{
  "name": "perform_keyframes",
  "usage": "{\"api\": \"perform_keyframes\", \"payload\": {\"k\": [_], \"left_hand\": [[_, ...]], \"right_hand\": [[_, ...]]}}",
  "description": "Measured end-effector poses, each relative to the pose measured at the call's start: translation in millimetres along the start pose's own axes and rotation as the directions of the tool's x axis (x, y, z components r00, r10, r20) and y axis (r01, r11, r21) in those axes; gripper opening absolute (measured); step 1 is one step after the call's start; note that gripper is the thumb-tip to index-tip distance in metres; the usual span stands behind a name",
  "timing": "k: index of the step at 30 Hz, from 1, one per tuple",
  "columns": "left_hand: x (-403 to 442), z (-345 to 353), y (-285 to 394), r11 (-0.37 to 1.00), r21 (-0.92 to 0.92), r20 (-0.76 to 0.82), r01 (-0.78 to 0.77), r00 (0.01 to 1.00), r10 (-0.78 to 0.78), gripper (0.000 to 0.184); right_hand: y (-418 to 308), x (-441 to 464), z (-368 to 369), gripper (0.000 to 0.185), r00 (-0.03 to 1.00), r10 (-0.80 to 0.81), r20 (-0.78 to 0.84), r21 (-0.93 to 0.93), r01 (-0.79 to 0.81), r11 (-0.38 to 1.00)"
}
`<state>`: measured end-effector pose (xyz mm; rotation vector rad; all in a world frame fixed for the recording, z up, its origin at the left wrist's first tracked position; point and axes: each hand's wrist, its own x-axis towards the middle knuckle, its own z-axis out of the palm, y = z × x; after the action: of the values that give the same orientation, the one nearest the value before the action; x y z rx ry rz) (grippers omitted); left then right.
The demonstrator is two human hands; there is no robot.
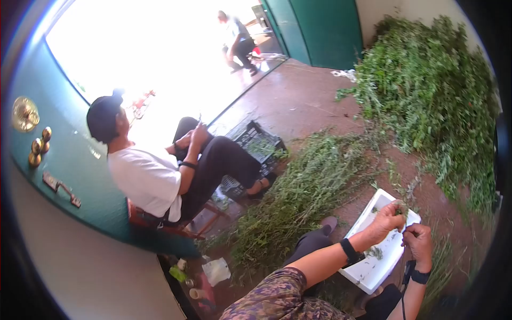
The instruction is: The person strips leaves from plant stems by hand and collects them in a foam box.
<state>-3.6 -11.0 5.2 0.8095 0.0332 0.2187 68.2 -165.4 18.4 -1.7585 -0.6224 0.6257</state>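
My left hand [385, 220] is closed, fingers pinched together over the upper part of a white foam box [349, 234]. A small green sprig [404, 209] shows at its fingertips. Just to the right and lower, my right hand [419, 244] is also closed in a pinch at the box's right rim. What it grips is too small to make out. Inside the box lie a few bits of green leaves [375, 252] and dark scraps. A dark band circles each of my wrists.
A long heap of cut stems [304, 186] lies left of the box. A taller leafy pile [426, 101] leans at the wall. A seated person [149, 170] works beside a black crate [260, 141]. Another person [237, 42] crouches outside the doorway. A plastic bag [216, 271] lies lower left.
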Motion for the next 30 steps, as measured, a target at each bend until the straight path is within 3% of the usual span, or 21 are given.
{"api": "perform_keyframes", "payload": {"k": [6, 10, 18, 24, 30], "left_hand": [[4.5, -9.3, -8.2, 1.000, 0.015, -0.015, -0.013, 1.000, 0.013, 0.009], [3.7, -10.4, -11.4, 0.997, -0.070, -0.055, 0.014, 0.998, -0.017, 0.008], [1.5, -11.5, -7.7, 0.986, -0.158, -0.058, 0.053, 0.996, -0.062, 0.013], [-1.7, -6.3, 2.2, 0.988, -0.126, 0.017, 0.087, 0.996, -0.085, 0.016], [0.7, -6.6, 2.0, 0.990, 0.033, 0.029, 0.140, 0.990, -0.141, 0.007]], "right_hand": [[-8.3, 3.0, 6.6, 0.007, 0.999, 0.026, 0.029, 0.123, -0.029, 0.992], [-3.8, 4.3, 8.3, 0.003, 0.999, 0.029, 0.038, 0.172, -0.035, 0.985], [-7.5, 6.1, 12.4, 0.006, 0.998, 0.013, 0.067, 0.174, -0.025, 0.984], [-10.6, 7.3, 16.8, 0.008, 0.998, -0.005, 0.055, 0.225, -0.008, 0.974], [-6.1, 7.5, 10.5, 0.005, 0.998, -0.015, 0.065, 0.209, 0.001, 0.978]]}}
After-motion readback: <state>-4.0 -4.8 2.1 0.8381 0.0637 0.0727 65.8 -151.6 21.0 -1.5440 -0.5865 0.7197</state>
